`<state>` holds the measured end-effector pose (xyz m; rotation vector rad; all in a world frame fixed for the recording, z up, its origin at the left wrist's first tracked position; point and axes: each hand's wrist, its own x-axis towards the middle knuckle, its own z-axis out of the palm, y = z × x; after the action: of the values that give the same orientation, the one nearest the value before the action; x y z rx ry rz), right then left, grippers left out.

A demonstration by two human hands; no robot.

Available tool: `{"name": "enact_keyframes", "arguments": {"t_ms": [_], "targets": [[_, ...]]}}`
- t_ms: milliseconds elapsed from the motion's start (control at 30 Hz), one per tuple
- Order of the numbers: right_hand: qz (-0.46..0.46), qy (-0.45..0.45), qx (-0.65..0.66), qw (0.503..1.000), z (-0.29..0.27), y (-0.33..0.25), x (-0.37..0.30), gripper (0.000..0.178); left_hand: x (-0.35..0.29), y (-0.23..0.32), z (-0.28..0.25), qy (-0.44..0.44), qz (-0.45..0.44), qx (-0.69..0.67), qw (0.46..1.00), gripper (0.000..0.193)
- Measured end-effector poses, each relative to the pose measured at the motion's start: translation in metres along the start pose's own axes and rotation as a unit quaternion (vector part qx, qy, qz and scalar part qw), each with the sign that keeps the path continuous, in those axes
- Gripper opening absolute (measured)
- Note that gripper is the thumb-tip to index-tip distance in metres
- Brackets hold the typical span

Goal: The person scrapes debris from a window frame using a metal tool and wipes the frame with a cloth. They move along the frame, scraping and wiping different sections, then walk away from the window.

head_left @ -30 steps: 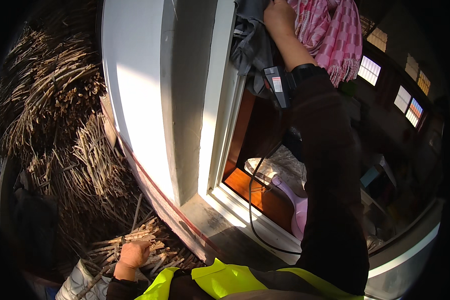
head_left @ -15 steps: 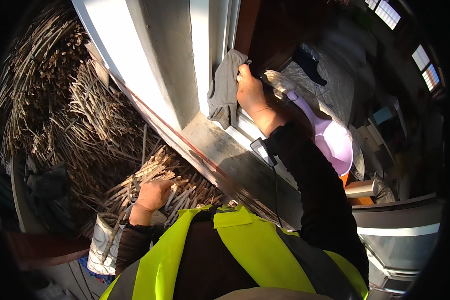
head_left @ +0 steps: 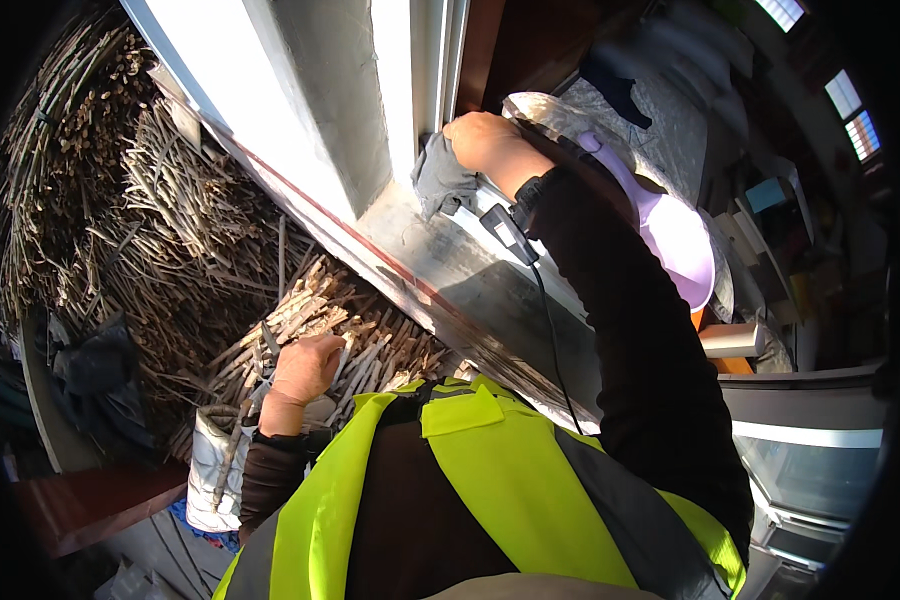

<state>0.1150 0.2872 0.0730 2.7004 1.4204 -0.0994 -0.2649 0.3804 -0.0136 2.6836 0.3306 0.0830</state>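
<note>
My right hand (head_left: 492, 148) is closed on a grey cloth (head_left: 440, 180), bunched up at the foot of the white window frame (head_left: 437, 60). Part of the cloth hangs below my fingers onto the white track by the grey sill (head_left: 415, 228). A small black device (head_left: 508, 234) with a cable sits at my right wrist. My left hand (head_left: 305, 368) is low on the left, fingers curled, over a pile of cut sticks (head_left: 390, 335). What those fingers grip, if anything, is hidden.
Tall bundles of dry sticks (head_left: 70, 180) stack up on the left. A white sack (head_left: 213, 465) is by my left forearm. Inside the window, a lilac plastic dipper (head_left: 675, 245), crumpled clear plastic (head_left: 610, 115) and a cardboard tube (head_left: 732, 340) lie to the right.
My right hand has moved down and slightly left with the cloth, which is now more bunched at the frame's lower corner. The left hand has stayed nearly in place.
</note>
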Motion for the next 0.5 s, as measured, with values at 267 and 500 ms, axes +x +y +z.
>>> {"name": "enact_keyframes", "arguments": {"t_ms": [267,500], "targets": [[-0.100,0.024,0.002,0.995,0.009,0.022,-0.023,0.025,-0.020,-0.006,0.012,-0.026,-0.011,-0.013,1.000,0.016],[-0.020,-0.098,-0.019,0.995,-0.015,0.053,-0.111,0.028,-0.042,-0.031,0.018,-0.006,-0.019,-0.033,0.999,0.013]]}}
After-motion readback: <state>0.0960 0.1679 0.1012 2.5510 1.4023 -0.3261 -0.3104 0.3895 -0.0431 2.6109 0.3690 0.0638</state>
